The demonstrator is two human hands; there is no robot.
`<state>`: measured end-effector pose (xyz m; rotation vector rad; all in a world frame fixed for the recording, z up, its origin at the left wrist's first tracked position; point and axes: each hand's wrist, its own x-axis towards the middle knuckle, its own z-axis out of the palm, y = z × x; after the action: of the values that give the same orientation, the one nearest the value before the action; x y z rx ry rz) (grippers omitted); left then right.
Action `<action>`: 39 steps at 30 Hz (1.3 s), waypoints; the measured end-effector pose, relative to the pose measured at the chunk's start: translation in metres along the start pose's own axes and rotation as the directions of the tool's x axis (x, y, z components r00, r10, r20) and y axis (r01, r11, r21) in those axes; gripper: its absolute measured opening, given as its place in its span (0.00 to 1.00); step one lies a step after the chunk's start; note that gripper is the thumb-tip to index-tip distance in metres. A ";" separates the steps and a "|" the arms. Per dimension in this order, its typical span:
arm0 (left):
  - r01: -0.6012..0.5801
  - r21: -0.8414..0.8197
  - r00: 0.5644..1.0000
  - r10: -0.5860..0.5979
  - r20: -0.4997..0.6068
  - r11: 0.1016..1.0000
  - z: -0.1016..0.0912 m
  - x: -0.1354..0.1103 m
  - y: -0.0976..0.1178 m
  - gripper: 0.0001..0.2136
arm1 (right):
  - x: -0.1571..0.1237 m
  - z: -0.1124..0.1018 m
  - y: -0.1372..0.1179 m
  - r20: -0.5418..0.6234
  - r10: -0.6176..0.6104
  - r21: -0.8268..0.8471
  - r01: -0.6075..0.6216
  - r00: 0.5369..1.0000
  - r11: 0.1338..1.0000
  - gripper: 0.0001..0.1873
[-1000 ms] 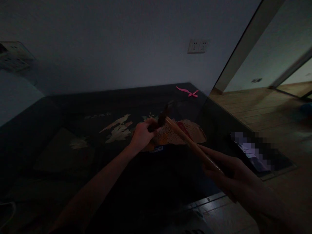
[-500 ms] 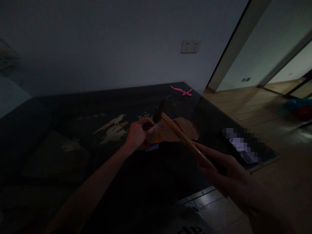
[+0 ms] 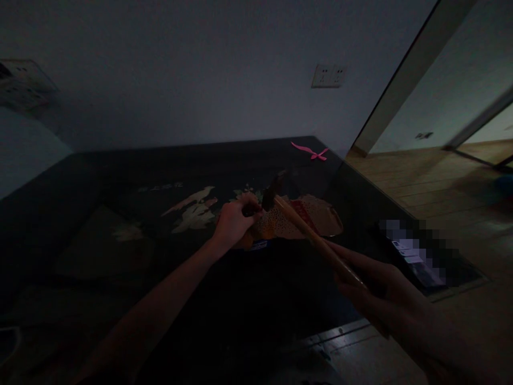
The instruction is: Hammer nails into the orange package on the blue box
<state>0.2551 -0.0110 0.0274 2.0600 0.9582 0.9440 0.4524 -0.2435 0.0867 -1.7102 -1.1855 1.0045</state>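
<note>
In dim light my right hand (image 3: 377, 291) is closed round the wooden handle of a hammer (image 3: 308, 232). Its dark head (image 3: 271, 192) hovers just above my left hand (image 3: 234, 222). That hand's fingers are pinched on something small that I cannot make out. It rests on the left end of a tan, speckled, perforated piece (image 3: 298, 219) lying on a dark table (image 3: 180, 176) with pale inlaid bird figures (image 3: 194, 209).
A pink ribbon bow (image 3: 311, 152) lies at the table's far right corner. A wall socket (image 3: 328, 76) is above it. A dark flat item (image 3: 425, 256) sits on the floor to the right. Wooden flooring runs through a doorway (image 3: 441, 176) on the right.
The hammer head rose a little half a second ago and is lower again now, close over the left hand's fingers. The camera view swayed left and back. The left hand kept its place.
</note>
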 end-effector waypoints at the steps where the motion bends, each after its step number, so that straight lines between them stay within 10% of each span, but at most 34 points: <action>1: -0.002 -0.002 1.000 0.002 -0.004 1.000 0.000 0.000 -0.002 0.03 | 0.000 -0.001 -0.001 -0.009 0.011 -0.011 -0.011 1.000 1.000 0.30; 32: 0.035 0.056 0.997 -0.038 0.061 0.998 -0.002 -0.002 0.005 0.04 | 0.008 -0.007 -0.005 0.064 0.031 -0.056 -0.028 0.997 0.998 0.29; 39: 0.032 0.057 0.998 -0.035 0.050 0.998 -0.003 -0.002 0.010 0.02 | 0.004 -0.004 -0.008 -0.078 0.045 -0.011 -0.046 0.996 0.999 0.31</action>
<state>0.2551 -0.0166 0.0367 2.0981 1.0003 0.8521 0.4540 -0.2383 0.0949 -1.7780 -1.1098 0.9506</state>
